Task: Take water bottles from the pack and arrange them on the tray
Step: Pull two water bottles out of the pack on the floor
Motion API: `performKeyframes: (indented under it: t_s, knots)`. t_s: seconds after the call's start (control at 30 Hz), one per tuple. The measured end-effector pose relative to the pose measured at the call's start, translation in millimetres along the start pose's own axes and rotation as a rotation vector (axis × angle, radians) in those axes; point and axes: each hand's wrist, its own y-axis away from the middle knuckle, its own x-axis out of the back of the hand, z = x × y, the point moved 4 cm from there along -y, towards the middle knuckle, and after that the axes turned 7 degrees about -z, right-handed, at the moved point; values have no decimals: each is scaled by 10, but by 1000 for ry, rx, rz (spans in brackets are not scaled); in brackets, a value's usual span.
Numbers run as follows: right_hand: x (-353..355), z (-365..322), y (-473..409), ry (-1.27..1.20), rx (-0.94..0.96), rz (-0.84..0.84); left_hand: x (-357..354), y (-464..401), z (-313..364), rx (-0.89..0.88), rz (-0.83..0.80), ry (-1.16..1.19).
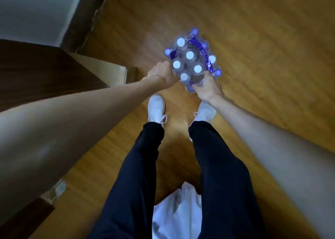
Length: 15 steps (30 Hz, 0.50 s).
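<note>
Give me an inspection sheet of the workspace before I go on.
Surface: wooden floor; tray not in view.
Job's things: wrapped bottle pack, white caps up, in front of the feet.
Clutter: white plastic bag between the legs; cardboard box at left.
Hands: left hand and right hand both grip the pack's near side.
Cables: nothing seen.
Surroundings: dark wooden furniture at left, white wall beyond.

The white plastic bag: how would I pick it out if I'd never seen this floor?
Start at the wooden floor and follow the dark trousers down to the picture's bottom edge. The white plastic bag lies crumpled between the legs, the only soft, shapeless white thing.
</note>
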Motion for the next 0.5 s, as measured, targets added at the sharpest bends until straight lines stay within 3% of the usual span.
performKeyframes:
  t_s: [0.2,0.5]
  knots:
    - [-133,68,-673,71,-3,63,-347,-747,5,-46,-7,-115]
    - [-149,51,-1160,199,8,106,-559,-1316,35,-60,108,-184]
